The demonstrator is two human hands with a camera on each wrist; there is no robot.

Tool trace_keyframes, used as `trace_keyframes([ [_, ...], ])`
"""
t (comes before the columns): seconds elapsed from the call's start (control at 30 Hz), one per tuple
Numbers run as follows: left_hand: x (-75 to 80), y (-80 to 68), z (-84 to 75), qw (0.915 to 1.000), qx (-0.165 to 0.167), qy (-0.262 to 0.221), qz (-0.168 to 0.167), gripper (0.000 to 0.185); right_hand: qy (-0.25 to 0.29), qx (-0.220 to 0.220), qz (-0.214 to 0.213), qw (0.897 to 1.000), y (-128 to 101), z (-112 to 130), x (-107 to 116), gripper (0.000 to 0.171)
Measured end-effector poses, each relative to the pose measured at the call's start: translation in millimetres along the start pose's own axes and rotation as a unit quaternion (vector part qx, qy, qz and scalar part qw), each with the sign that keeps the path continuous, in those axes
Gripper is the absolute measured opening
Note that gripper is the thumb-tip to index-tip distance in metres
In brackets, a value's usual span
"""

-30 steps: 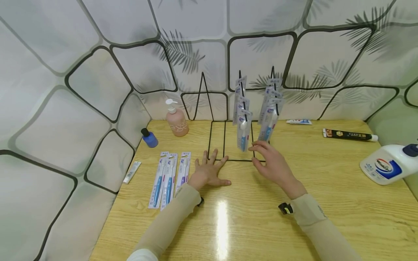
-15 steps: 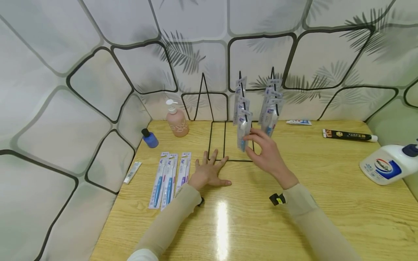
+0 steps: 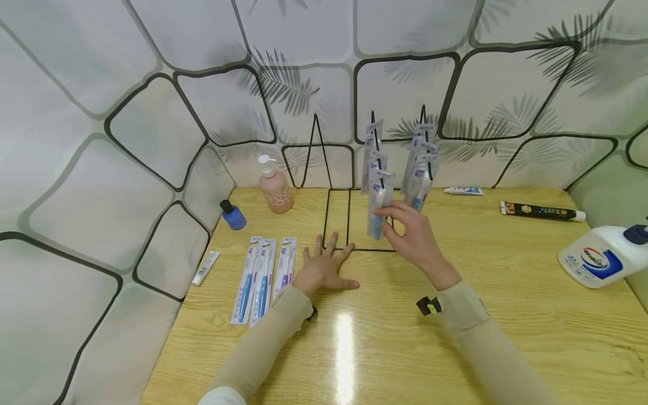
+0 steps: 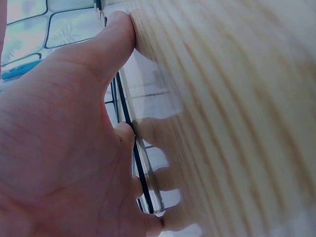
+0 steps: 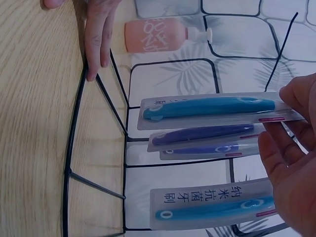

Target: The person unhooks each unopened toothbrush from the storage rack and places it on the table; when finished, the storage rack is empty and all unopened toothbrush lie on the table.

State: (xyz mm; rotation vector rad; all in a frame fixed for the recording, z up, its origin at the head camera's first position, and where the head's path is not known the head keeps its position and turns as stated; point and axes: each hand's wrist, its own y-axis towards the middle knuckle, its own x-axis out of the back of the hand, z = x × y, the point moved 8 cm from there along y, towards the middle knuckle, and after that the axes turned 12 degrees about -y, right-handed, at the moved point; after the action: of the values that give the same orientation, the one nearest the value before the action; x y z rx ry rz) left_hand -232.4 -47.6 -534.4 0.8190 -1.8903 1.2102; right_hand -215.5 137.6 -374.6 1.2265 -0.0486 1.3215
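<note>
One toothbrush pack [image 3: 378, 203] hangs touching the right hand [image 3: 412, 236].

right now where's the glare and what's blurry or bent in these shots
Head view: a bright streak of glare on the table, and the wall's lines bow like a fisheye. Left wrist view: the table's wood grain smears out of focus beside the left hand. Right wrist view: sharp, the toothbrush packs clear.
</note>
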Motion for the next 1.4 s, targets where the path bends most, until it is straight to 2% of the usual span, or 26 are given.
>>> trace_keyframes([
  [0.27,1.0,-0.5,-0.4,1.0000,-0.001,-0.006,0.002,0.104,-0.009,0.010,-0.016,1.000,-7.4,-5.6,16.5,0.024],
  [0.47,0.9,-1.1,-0.9,1.0000,-0.006,-0.006,0.000,0.104,-0.013,0.010,-0.021,1.000,-22.4,-10.9,32.1,0.026],
  [0.77,1.2,-2.9,-1.8,0.9999,-0.005,-0.009,-0.001,0.103,-0.042,-0.008,-0.028,0.999,-55.0,-28.0,58.4,0.030],
  [0.93,1.3,-3.3,-2.5,1.0000,-0.004,-0.008,-0.003,0.103,-0.057,-0.050,-0.019,0.997,-73.8,-45.9,69.9,0.030],
  [1.07,1.6,-3.4,-3.1,0.9999,-0.007,-0.012,-0.003,0.103,-0.086,-0.102,0.016,0.991,-90.4,-62.4,73.9,0.025],
  [1.2,2.3,-3.3,-3.5,0.9998,-0.010,-0.016,-0.004,0.103,-0.101,-0.157,0.074,0.980,-105.2,-79.2,72.4,0.019],
  [1.4,2.8,-3.6,-3.1,0.9999,-0.006,-0.012,0.000,0.103,-0.077,-0.242,0.197,0.947,-121.8,-106.0,59.3,0.013],
])
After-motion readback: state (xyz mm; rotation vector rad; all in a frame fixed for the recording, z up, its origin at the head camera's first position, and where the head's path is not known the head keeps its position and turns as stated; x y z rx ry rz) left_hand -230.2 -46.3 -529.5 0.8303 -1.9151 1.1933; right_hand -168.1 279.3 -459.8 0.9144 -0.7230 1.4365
